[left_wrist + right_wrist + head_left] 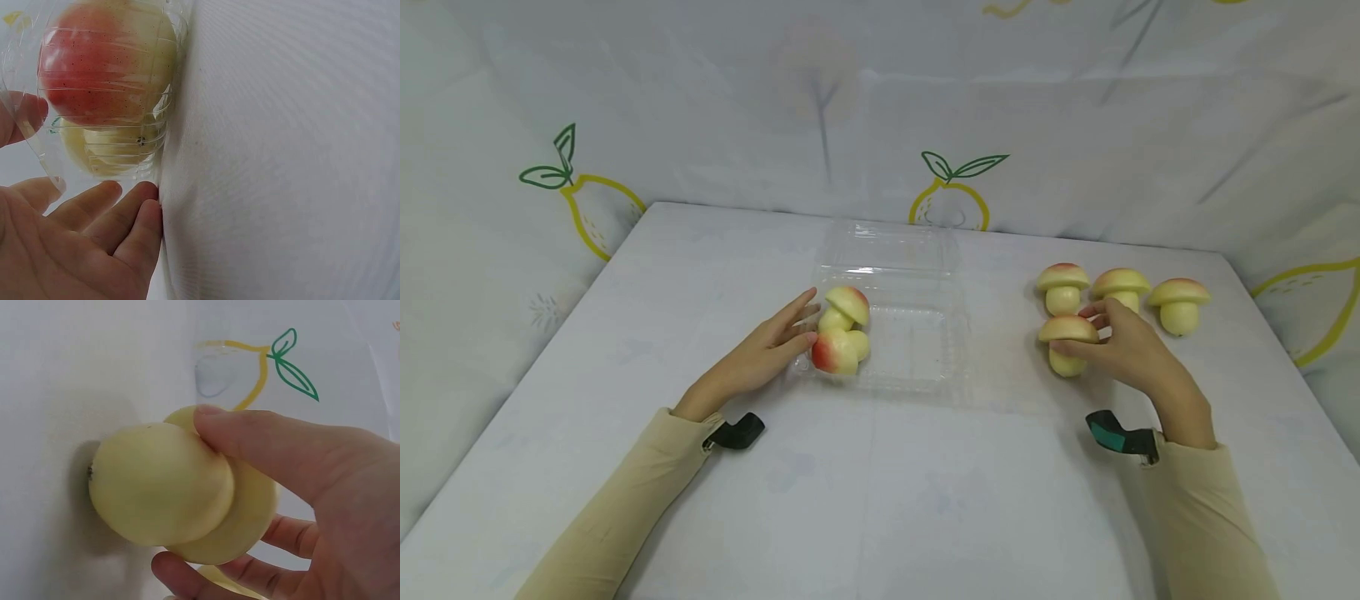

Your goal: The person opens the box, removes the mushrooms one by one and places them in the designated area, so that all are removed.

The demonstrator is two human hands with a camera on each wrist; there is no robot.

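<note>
A clear plastic clamshell box (pixel 917 385) lies open, its lid (pixel 887 247) folded toward the back. Inside at the left are two yellow mushroom-shaped pieces with red-blushed caps, an upper one (pixel 847 304) and a lower one (pixel 837 352). My left hand (pixel 760 354) rests against the box's left side, fingers fairly straight; in the left wrist view the thumb (pixel 25 117) is at the rim. With thumb and fingers my right hand (pixel 1123 346) grips the cap of another mushroom-shaped piece (pixel 1067 329). Its rounded stem (pixel 153 484) faces the right wrist camera, close to the table.
Beyond the right hand stand three similar mushroom-shaped pieces in a row: left (pixel 1063 289), middle (pixel 1122 283) and right (pixel 1180 304). The white-covered table (pixel 880 500) meets a hanging cloth (pixel 715 100) printed with lemons at its back edge.
</note>
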